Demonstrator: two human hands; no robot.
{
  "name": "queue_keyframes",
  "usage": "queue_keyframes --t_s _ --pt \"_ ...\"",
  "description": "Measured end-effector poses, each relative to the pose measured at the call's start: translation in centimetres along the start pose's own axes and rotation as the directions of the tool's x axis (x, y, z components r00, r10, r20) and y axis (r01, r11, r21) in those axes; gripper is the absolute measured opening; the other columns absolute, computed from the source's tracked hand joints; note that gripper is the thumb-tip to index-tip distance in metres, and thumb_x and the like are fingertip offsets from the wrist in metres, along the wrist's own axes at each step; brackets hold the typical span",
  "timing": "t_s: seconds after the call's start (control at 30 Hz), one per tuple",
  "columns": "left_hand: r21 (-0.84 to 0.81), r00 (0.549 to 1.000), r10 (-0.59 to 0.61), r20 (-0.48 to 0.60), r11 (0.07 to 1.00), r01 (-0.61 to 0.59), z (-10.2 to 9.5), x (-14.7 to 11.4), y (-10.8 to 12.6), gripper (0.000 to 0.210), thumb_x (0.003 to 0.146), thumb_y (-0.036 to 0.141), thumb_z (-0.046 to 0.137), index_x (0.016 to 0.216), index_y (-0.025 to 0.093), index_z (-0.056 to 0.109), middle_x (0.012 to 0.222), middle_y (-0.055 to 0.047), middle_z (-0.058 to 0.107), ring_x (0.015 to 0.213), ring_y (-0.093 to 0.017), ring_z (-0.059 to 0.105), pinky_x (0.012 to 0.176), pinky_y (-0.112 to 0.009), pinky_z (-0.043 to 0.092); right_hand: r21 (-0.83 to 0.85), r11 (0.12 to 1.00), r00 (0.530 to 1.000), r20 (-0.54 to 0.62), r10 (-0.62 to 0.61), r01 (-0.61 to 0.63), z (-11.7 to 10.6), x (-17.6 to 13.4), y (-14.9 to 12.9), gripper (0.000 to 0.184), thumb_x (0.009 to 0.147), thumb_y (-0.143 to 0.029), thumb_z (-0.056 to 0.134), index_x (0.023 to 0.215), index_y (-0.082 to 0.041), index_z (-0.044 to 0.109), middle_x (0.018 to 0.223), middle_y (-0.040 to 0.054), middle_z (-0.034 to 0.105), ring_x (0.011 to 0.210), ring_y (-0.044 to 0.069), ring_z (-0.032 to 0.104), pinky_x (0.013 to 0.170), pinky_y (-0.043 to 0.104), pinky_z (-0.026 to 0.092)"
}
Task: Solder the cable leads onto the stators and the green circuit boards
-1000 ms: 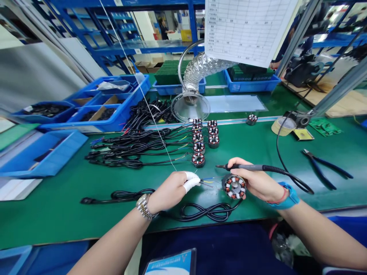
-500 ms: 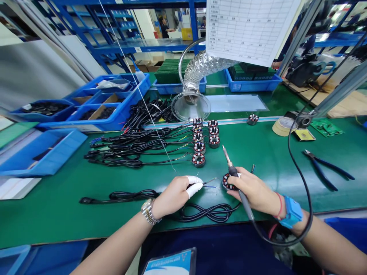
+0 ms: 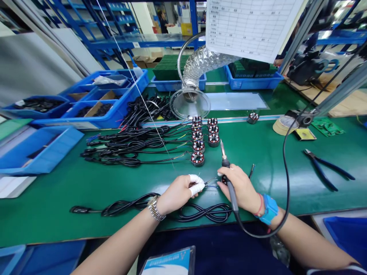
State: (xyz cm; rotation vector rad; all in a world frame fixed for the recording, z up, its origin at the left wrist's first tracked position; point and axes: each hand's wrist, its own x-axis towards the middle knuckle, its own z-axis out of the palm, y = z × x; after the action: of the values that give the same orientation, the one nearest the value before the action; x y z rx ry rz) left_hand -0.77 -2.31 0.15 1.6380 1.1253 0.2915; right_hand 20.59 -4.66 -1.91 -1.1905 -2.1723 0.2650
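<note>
My left hand, white covers on its fingertips, is closed on the stripped end of a black cable. Thin bare wire ends poke out past its fingers to the right. In my right hand is a soldering iron, its metal tip pointing up and away from me. Beneath that hand lies a wound motor stator, mostly hidden by the fingers; whether they touch it I cannot tell. The wire ends come close to the stator. A second black cable, looped in a figure eight, rests between my forearms.
Several stators with cables attached stand in rows ahead. Behind them is a fume extractor hood. Cutting pliers lie at right. Blue bins stand at left. The iron's cord loops over my right wrist.
My right hand has moved left with the soldering iron, closer to my left hand, covering more of the stator. The cable from my left hand has shifted slightly left at its plug end.
</note>
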Motion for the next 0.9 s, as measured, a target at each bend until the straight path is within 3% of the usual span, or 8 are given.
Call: queue_keyframes --t_s 0.17,0.33,0.5,0.6,0.73,0.9 --pt "0.027 0.997 0.045 -0.063 0.999 -0.043 0.6 0.3 -0.2 0.021 0.079 0.032 0.047 0.071 0.014 0.055 0.067 0.001 0.055 0.063 -0.012 0.046 0.063 -0.024 0.039 0.093 0.990 0.994 -0.040 0.106 -0.102 1.2 0.0 0.1 0.037 0.068 -0.003 0.043 0.101 -0.018 0.045 0.084 0.0061 0.054 0.077 0.019 0.048 0.071 0.033 0.042" --pt "-0.009 1.000 0.008 -0.017 1.000 -0.008 0.8 0.7 -0.2 0.024 0.080 0.033 0.048 0.072 0.014 0.059 0.063 0.001 0.054 0.058 -0.011 0.045 0.056 -0.022 0.038 0.103 0.993 0.998 -0.042 0.055 -0.050 1.3 -0.5 0.3 0.034 0.069 -0.005 0.043 0.101 -0.019 0.045 0.082 0.0052 0.053 0.077 0.018 0.048 0.071 0.032 0.043" --pt "0.069 0.996 0.093 -0.004 0.993 -0.092 1.0 1.6 1.3 0.024 0.081 0.030 0.046 0.068 0.014 0.059 0.061 0.001 0.055 0.058 -0.011 0.047 0.056 -0.022 0.038 0.115 0.993 0.999 -0.043 0.016 -0.011 1.1 -0.5 0.0 0.031 0.073 -0.007 0.043 0.102 -0.019 0.045 0.082 0.0054 0.053 0.077 0.018 0.049 0.070 0.032 0.044" --pt "0.127 0.994 0.110 -0.027 0.986 -0.106 1.3 2.1 2.2 0.023 0.080 0.029 0.047 0.066 0.014 0.059 0.059 0.002 0.055 0.057 -0.011 0.047 0.056 -0.022 0.037 0.199 0.979 0.999 0.013 0.050 -0.051 0.2 -0.1 -0.2 0.029 0.074 -0.009 0.047 0.100 -0.020 0.044 0.083 0.0041 0.054 0.074 0.016 0.049 0.068 0.029 0.043" --pt "0.138 0.988 0.145 -0.047 0.981 -0.137 1.5 2.3 2.2 0.020 0.079 0.029 0.049 0.073 0.014 0.061 0.070 0.000 0.061 0.064 -0.012 0.051 0.062 -0.023 0.039 0.301 0.934 0.978 0.138 0.160 -0.195 -1.0 0.6 -0.3 0.027 0.077 -0.018 0.052 0.102 -0.021 0.043 0.075 -0.0006 0.052 0.062 0.011 0.048 0.060 0.023 0.041" --pt "0.163 0.987 0.154 -0.046 0.976 -0.145 1.5 2.1 1.8 0.020 0.079 0.030 0.050 0.073 0.014 0.062 0.069 0.000 0.061 0.063 -0.013 0.051 0.060 -0.023 0.040 0.329 0.909 0.961 0.186 0.202 -0.255 -1.2 1.2 -0.2 0.027 0.078 -0.023 0.054 0.103 -0.022 0.043 0.069 -0.0037 0.050 0.053 0.008 0.042 0.053 0.020 0.036"
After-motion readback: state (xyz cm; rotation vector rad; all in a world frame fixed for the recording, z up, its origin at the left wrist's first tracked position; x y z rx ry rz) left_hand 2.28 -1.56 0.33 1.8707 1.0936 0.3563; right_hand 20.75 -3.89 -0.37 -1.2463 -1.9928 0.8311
